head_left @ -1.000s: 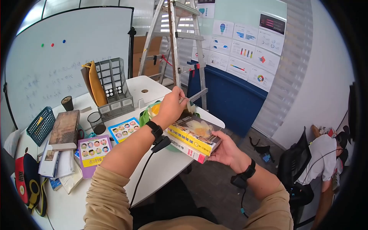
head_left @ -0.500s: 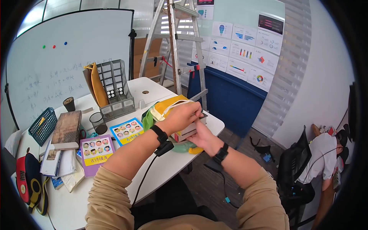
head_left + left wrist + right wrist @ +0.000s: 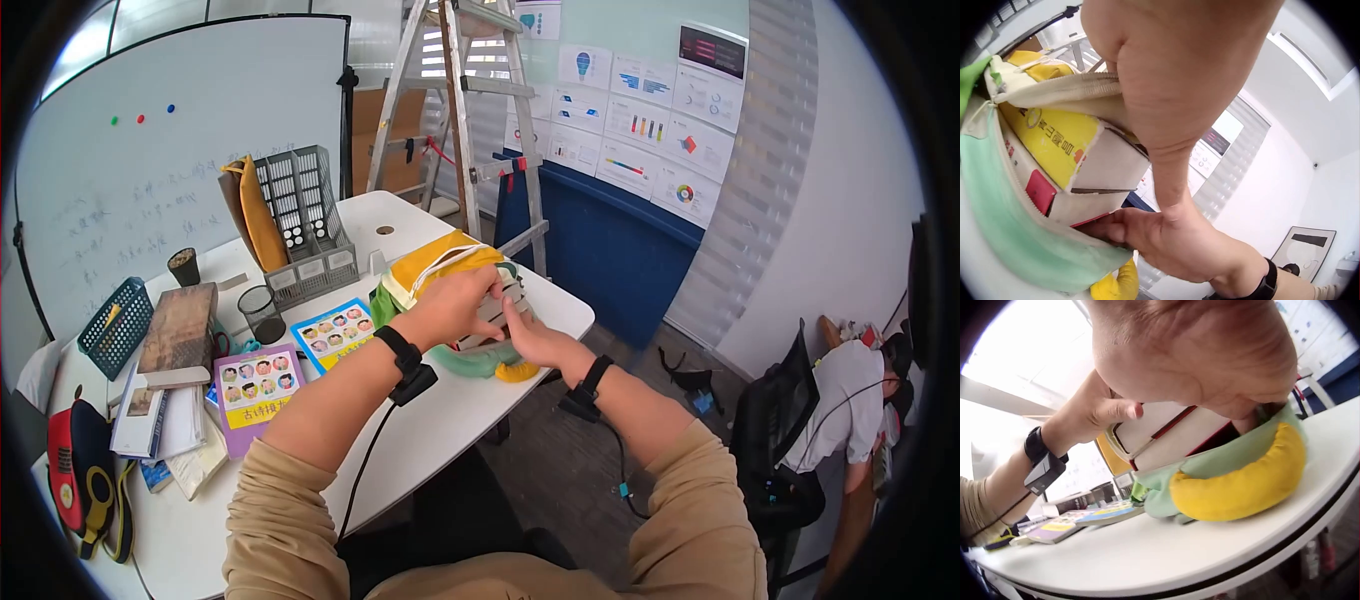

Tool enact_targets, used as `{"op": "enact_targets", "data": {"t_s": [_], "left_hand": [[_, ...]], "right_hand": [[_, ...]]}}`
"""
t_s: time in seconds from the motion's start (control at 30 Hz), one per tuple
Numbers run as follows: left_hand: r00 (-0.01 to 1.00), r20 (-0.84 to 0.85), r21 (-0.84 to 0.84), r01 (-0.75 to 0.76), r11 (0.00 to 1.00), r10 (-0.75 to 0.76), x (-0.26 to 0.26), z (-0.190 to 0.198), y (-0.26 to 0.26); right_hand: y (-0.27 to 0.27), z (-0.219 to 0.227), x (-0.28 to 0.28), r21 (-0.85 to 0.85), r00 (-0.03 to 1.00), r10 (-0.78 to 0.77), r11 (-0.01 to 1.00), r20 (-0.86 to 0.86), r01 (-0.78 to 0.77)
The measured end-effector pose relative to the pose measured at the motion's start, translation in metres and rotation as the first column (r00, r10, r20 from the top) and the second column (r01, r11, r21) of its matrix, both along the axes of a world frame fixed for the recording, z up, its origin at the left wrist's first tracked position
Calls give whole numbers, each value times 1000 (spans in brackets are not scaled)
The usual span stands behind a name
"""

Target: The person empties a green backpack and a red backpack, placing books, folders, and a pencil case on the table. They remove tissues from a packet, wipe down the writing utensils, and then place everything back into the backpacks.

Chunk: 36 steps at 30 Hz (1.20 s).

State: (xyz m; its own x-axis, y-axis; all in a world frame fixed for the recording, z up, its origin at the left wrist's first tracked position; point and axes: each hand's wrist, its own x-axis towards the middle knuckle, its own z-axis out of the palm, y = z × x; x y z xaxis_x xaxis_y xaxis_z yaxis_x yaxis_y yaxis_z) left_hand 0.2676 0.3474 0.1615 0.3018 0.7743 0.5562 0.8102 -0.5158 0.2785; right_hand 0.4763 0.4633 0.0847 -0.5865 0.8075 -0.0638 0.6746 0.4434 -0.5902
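Note:
A soft green-and-yellow zip bag (image 3: 435,255) lies on the table with its zip undone. Inside sit thick books, one with a yellow spine (image 3: 1054,140) and another white with a red label (image 3: 1040,192). My left hand (image 3: 455,305) holds the bag's far zipped edge, its fingers partly hidden; its thumb (image 3: 1124,411) stretches out over the books' pale page edges. My right hand (image 3: 540,340) is at the near right end, fingers tucked between the mint rim and the books. Below it curves the bag's yellow banana-shaped part (image 3: 1241,487).
Left of the bag lie a blue booklet (image 3: 335,335) and a purple booklet (image 3: 255,385). Behind are a mesh pen cup (image 3: 262,315), a thick brown book (image 3: 180,330) and a grey file rack (image 3: 305,215). The table's front edge (image 3: 440,455) runs near my forearms. A stepladder (image 3: 465,120) stands beyond.
A second ago the books were tilted up with their covers showing, my right hand supporting them; now they sit deeper in the bag. Both hands have come close together over its opening.

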Motion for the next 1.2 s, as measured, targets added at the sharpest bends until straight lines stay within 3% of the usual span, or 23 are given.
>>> {"op": "enact_targets", "data": {"t_s": [0.1, 0.13, 0.23, 0.27, 0.37, 0.47, 0.5, 0.53, 0.6, 0.67, 0.7, 0.77, 0.9, 1.0, 1.07, 1.1, 1.17, 1.2], "left_hand": [[994, -78, -60, -80, 995, 75, -6, -16, 12], [993, -81, -67, -88, 994, 82, -8, -20, 13], [992, -64, -87, -116, 989, 111, -10, -31, 15], [992, -39, -90, -127, 988, 124, -8, -33, 16], [995, 55, -19, -80, 997, 81, -5, -50, 28], [984, 162, 68, -84, 994, 72, 2, -68, 43], [968, 252, 124, -41, 991, 9, 5, -72, 46], [952, 301, 219, -11, 976, -56, 6, -85, 56], [965, 206, 272, 105, 956, -164, 13, -74, 52], [964, 213, 205, 113, 972, -157, 17, -57, 25], [979, 179, 89, 81, 993, -96, 15, -42, 5], [979, 163, 171, 91, 981, -119, 1, -41, -14], [979, 203, 126, -60, 990, 34, -57, -37, -63], [921, 173, 108, -371, 922, 350, -116, -37, -117], [793, 132, 157, -609, 777, 595, -164, -50, -155], [718, 112, 110, -696, 710, 687, -186, -51, -177], [467, -12, 47, -883, 467, 884, -223, -54, -218], [378, -77, 18, -925, 380, 923, -238, -55, -238]], "right_hand": [[-26, 43, 28, 223, 958, 109, 960, 266, -171], [-25, 44, 36, 299, 962, 177, 925, 209, -235], [-34, 70, 46, 410, 883, 171, 836, 437, -365], [-26, 53, 50, 542, 930, 191, 769, 313, -340], [-26, 45, 49, 640, 904, 331, 640, 269, -425], [-25, 32, 39, 517, 877, 455, 720, 153, -463], [-27, 31, 39, 531, 864, 484, 700, 137, -477], [-33, 33, 37, 484, 871, 483, 745, 84, -460], [-25, 27, 35, 494, 876, 476, 745, 80, -449], [-29, 33, 32, 483, 890, 456, 773, 26, -410], [-42, 41, 30, 516, 902, 431, 780, -35, -353], [-60, 53, 25, 520, 903, 417, 797, -103, -308], [-87, 68, -4, 445, 876, 382, 866, -293, -229], [-98, 64, -36, 342, 836, 384, 905, -393, -255], [-108, 64, -60, 328, 810, 450, 882, -376, -338], [-113, 65, -74, 219, 794, 447, 894, -411, -390], [-126, 67, -107, 3, 763, 432, 871, -482, -492], [-128, 66, -125, -18, 737, 457, 844, -499, -536]]}}
